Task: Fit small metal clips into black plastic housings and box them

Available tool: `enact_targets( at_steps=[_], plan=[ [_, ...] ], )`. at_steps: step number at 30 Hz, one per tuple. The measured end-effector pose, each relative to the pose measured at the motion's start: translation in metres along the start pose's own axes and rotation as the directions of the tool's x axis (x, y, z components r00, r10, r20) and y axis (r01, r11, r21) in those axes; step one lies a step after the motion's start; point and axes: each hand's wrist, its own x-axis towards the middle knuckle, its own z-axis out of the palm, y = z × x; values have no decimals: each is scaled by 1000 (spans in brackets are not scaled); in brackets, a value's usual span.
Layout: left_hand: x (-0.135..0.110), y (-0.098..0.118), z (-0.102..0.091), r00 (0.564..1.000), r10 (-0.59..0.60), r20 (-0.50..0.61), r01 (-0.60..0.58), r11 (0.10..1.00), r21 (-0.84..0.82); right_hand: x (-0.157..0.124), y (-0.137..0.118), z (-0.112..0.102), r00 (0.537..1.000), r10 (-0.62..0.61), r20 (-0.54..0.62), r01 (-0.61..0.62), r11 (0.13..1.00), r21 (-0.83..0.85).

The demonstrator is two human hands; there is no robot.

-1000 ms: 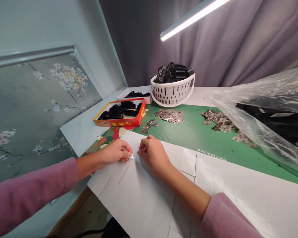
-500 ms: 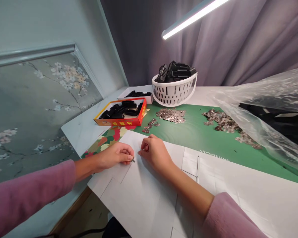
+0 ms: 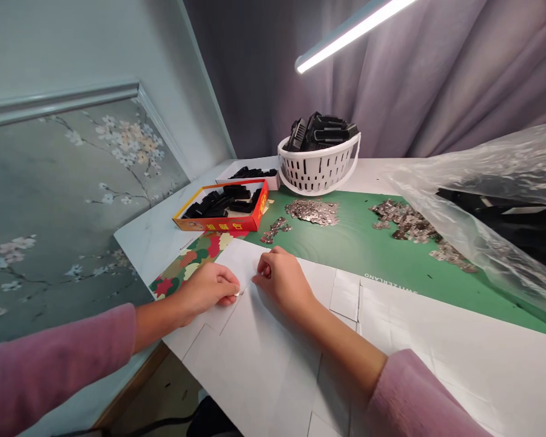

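My left hand (image 3: 215, 286) is closed in a pinch over the white board (image 3: 273, 370). A small shiny metal piece (image 3: 237, 294) shows at its thumb tip, mostly covered by the fingers. Just to the right, my right hand (image 3: 279, 272) rests on the board with its fingers curled together. Whatever they may hold is hidden. Beyond the hands lies a small cluster of metal pieces (image 3: 276, 230) on the green mat (image 3: 346, 233), with a larger pile of thin metal pieces (image 3: 313, 212) behind it.
A red and yellow box (image 3: 218, 223) and a white box (image 3: 273, 182) hold black parts. Behind stands a white basket (image 3: 316, 173) heaped with black plastic parts. More metal pieces (image 3: 404, 221) lie at right beside a clear plastic bag (image 3: 482, 164). A tube lamp (image 3: 355, 36) hangs above.
My left hand has shifted slightly left and turned; the piece at its fingertips now shows bright instead of dark. My right hand has stayed almost still.
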Motion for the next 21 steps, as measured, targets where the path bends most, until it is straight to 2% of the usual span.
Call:
enact_targets(
  at_steps=[4, 11, 21],
  plan=[
    [-1, 0, 4, 1000, 25, -17, -25, 999, -32, 1, 0, 0, 1000, -4, -6, 4, 1000, 0],
    [-4, 4, 17, 989, 76, -125, -85, 994, -65, 0, 3, -1, 999, -27, -20, 27, 1000, 3],
    [2, 8, 14, 994, 73, -80, -82, 991, -108, 1, 5, -2, 999, -42, -18, 42, 999, 8]
  ],
)
